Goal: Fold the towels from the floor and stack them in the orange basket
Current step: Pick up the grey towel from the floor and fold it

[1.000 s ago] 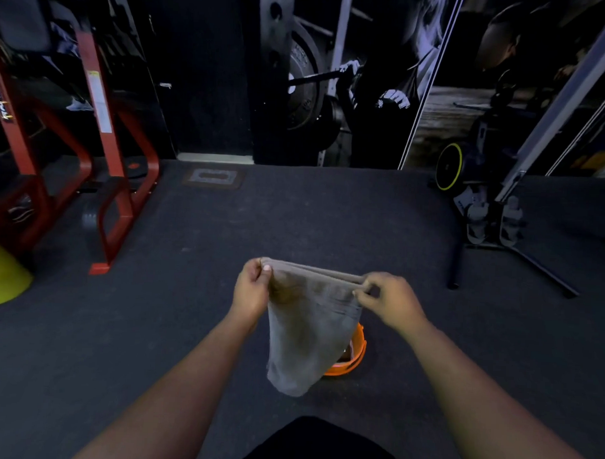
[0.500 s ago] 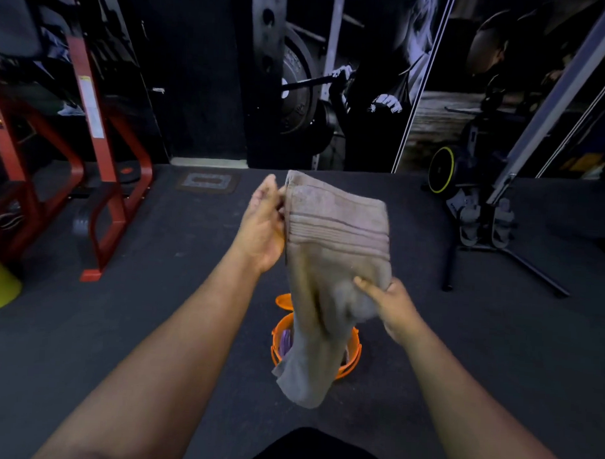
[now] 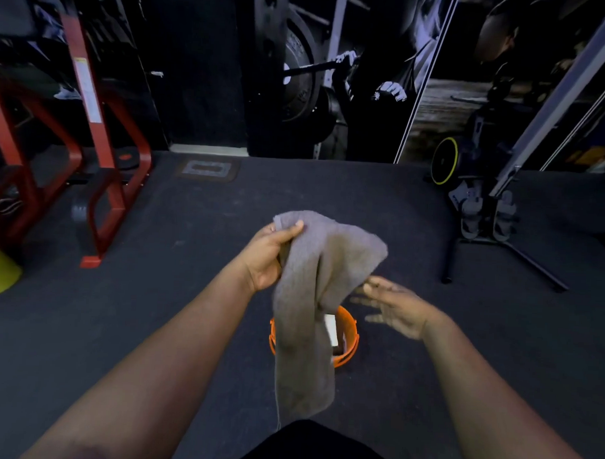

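Dark gym flooring (image 3: 188, 328) spreads around the orange basket (image 3: 350, 337), above which the grey towel (image 3: 312, 298) hangs pinched only by the left hand (image 3: 269, 252), the right hand (image 3: 394, 306) spread wide beside it, so the loose half-fold may slump apart or miss the basket.

A hanging grey terry towel (image 3: 312, 298) drapes across the mouth of the round orange plastic basket (image 3: 348, 337), blocking it from the left; dark rubber floor (image 3: 188, 311) lies open around it, with a red steel rack (image 3: 100, 174) far left and a black machine stand (image 3: 499, 243) far right.
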Demonstrator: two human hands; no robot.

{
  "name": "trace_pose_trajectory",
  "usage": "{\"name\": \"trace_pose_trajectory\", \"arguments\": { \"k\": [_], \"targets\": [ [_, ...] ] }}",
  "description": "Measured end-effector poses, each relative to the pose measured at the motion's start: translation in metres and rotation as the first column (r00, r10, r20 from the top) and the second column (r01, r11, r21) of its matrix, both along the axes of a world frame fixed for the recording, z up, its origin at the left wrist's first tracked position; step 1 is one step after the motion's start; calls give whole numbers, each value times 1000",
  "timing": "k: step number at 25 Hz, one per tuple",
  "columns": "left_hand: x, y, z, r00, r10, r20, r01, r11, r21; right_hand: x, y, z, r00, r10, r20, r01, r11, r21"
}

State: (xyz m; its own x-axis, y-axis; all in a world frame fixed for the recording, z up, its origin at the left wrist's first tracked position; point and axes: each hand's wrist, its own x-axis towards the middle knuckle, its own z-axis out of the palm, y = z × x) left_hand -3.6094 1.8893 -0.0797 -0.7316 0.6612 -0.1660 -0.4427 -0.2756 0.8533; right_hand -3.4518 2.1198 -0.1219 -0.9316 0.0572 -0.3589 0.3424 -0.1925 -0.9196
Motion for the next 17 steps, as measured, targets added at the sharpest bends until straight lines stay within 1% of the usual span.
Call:
{"name": "trace_pose_trajectory", "arguments": {
  "k": [1, 2, 3, 5, 6, 7, 8, 9, 10, 11, 12, 13, 14, 15, 16, 17],
  "targets": [
    [-3, -3, 1, 1000, -11, 20, 10, 999, 38, -4, -5, -5, 999, -28, -27, 29, 999, 14],
    [-4, -7, -3, 999, -34, 19, 33, 999, 34, -9, -9, -5, 993, -92, -77, 93, 996, 6],
    [-4, -12, -10, 998, -55, -15, 54, 998, -35, -15, -12, -1, 981, -158, -114, 159, 987, -1],
    [-2, -22, -27, 989, -86, -124, 45, 952, -302, -24, -13, 9, 960, -230, -160, 239, 970, 40],
    [-3, -26, -31, 987, -55, -150, -7, 923, -385, -27, -12, 12, 947, -262, -186, 278, 958, 67],
    [-6, -29, -32, 990, 12, -143, -68, 915, -397, -28, -10, 11, 926, -308, -221, 325, 944, 49],
    [-11, -31, -29, 991, 79, -110, -114, 928, -356, -28, -8, 9, 899, -362, -245, 368, 929, -22],
    [-17, -31, -22, 990, 127, -63, -140, 949, -283, -27, -6, 8, 894, -373, -249, 365, 928, -81],
    [-24, -31, -12, 989, 148, -22, -149, 971, -189, -26, -6, 8, 920, -323, -223, 310, 946, -92],
    [-30, -31, -1, 990, 144, -4, -144, 985, -91, -26, -6, 9, 966, -204, -161, 204, 979, -17],
    [-36, -30, 8, 993, 120, 0, -120, 993, 6, -25, -9, 10, 993, -68, -95, 76, 994, 83],
    [-40, -30, 13, 996, 82, -22, -80, 995, 56, -28, -12, 11, 997, 13, -80, 0, 987, 162],
    [-41, -31, 14, 996, 36, -80, -34, 999, 22, -33, -14, 14, 992, 5, -125, 20, 980, 200],
    [-39, -34, 11, 987, -20, -158, 2, 994, -112, -39, -17, 19, 979, -75, -189, 110, 978, 177],
    [-36, -38, 5, 971, -104, -215, 34, 952, -304, -44, -19, 24, 958, -170, -232, 205, 969, 136],
    [-33, -40, -3, 954, -180, -240, 50, 883, -466, -49, -19, 29, 935, -240, -261, 276, 955, 111]
  ]
}}
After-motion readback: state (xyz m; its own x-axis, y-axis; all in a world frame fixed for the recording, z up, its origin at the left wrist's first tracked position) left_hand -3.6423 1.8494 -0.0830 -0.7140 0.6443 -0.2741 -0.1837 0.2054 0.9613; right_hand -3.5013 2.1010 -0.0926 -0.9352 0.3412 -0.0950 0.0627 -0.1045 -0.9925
